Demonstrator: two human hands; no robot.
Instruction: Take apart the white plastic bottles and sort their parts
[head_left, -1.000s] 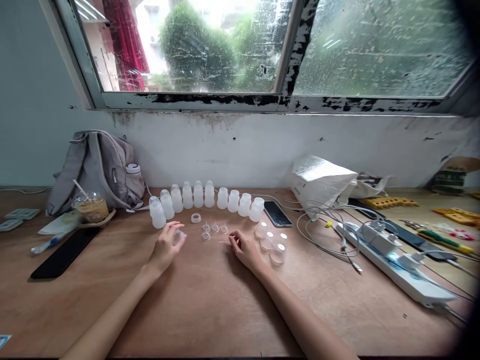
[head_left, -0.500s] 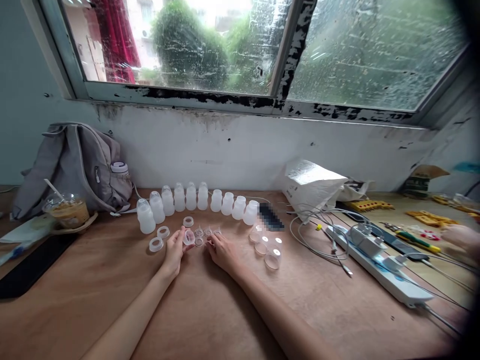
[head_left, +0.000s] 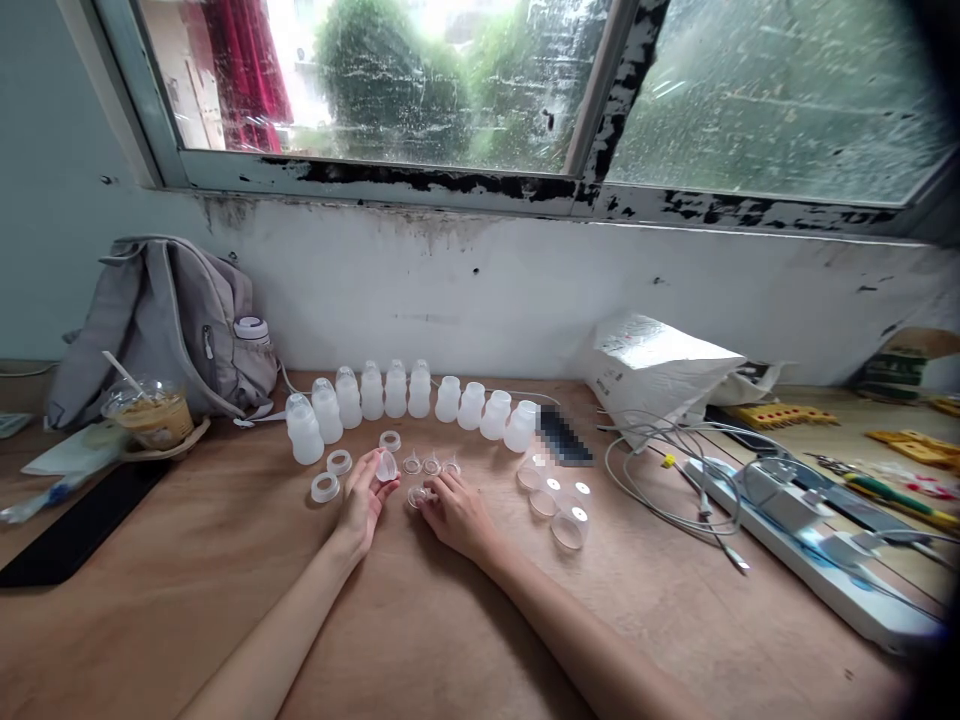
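My left hand [head_left: 364, 508] is closed on a translucent white bottle collar ring [head_left: 386, 465], tilted up between thumb and fingers. Just right of it, my right hand [head_left: 459, 518] rests low over the table, its fingertips closed on a clear bottle nipple [head_left: 417, 496] that they partly cover. Behind those fingers, several more clear nipples [head_left: 412, 463] stand in a row. Loose collar rings [head_left: 325, 487] lie left of my left hand. An arc of frosted baby bottles stands farther back: capped bottles [head_left: 327, 411] at left, uncapped bottles [head_left: 471, 406] at right.
Clear round caps [head_left: 568, 532] lie right of my right hand. Beyond them are a blurred dark object [head_left: 564, 437], looped cables [head_left: 645, 505], a power strip [head_left: 814, 570] and a silvery bag [head_left: 652, 365]. At left are a drink cup [head_left: 154, 415], a black slab [head_left: 82, 530] and a backpack [head_left: 161, 320].
The view has shifted, moving the scene slightly right. My left hand has raised and tilted the collar ring. My right hand has come nearer and now has its fingertips on the front nipple.
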